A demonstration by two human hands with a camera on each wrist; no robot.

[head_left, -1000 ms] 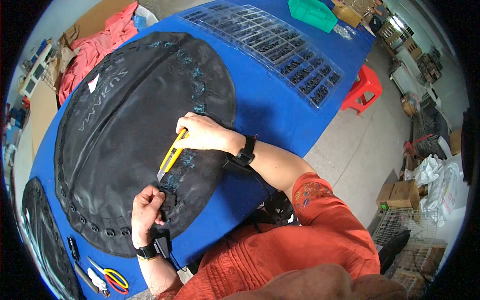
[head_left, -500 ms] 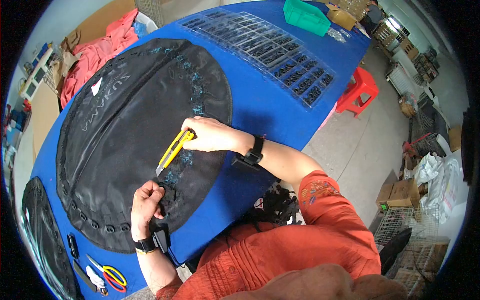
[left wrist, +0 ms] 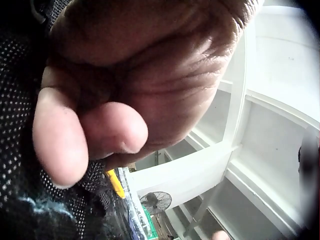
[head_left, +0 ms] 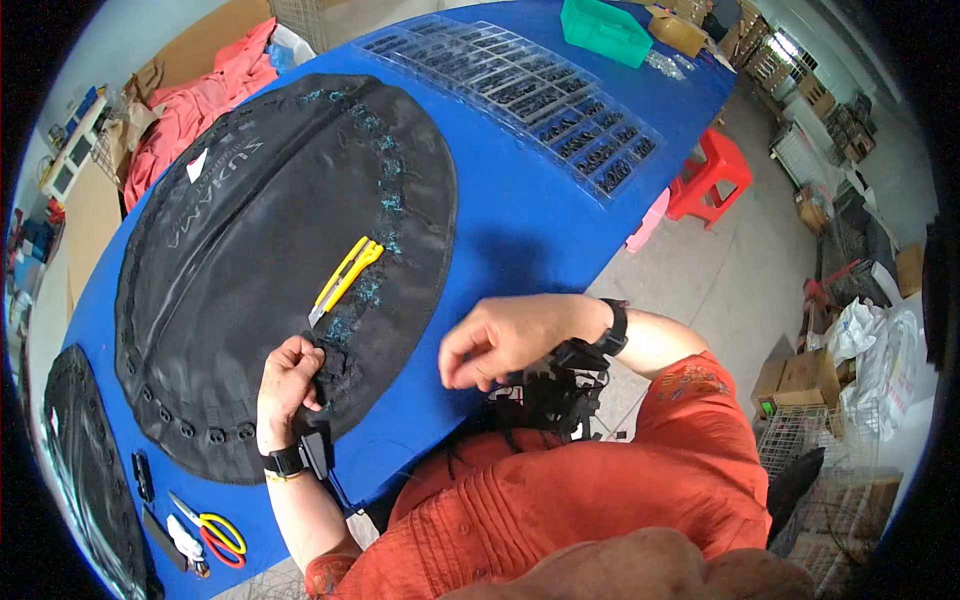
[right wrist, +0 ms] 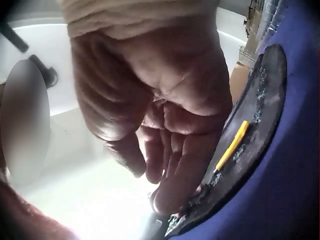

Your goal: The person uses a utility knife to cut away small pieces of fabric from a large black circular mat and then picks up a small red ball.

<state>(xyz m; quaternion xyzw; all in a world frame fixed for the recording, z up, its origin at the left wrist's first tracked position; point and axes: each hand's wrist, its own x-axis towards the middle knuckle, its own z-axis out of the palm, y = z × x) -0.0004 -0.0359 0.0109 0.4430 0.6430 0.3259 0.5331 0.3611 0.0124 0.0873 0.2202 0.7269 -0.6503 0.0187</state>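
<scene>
A large black oval fabric piece [head_left: 270, 230] with printed lettering and bluish thread patches lies on the blue table. Near its lower edge my left hand [head_left: 287, 388] pinches a fold of the fabric between thumb and fingers; the left wrist view shows its fingers [left wrist: 60, 140] curled at the black mesh. The yellow cutter [head_left: 347, 278], blade bare, lies on the fabric just above that hand. My right hand [head_left: 510, 338] hovers off the fabric's right side by the table edge, fingers loosely bent and holding nothing. In the right wrist view the cutter [right wrist: 233, 146] lies beyond this hand [right wrist: 160, 95].
A clear compartment tray [head_left: 520, 90] of small black parts and a green bin [head_left: 606, 32] are at the back. Scissors [head_left: 222, 538] and small tools lie at lower left, beside another black piece [head_left: 90, 470]. A red stool [head_left: 712, 178] stands right of the table.
My right hand has let go of the yellow cutter, leaving it on the fabric, and moved right and down toward the table edge. The left hand keeps its pinch on the fabric.
</scene>
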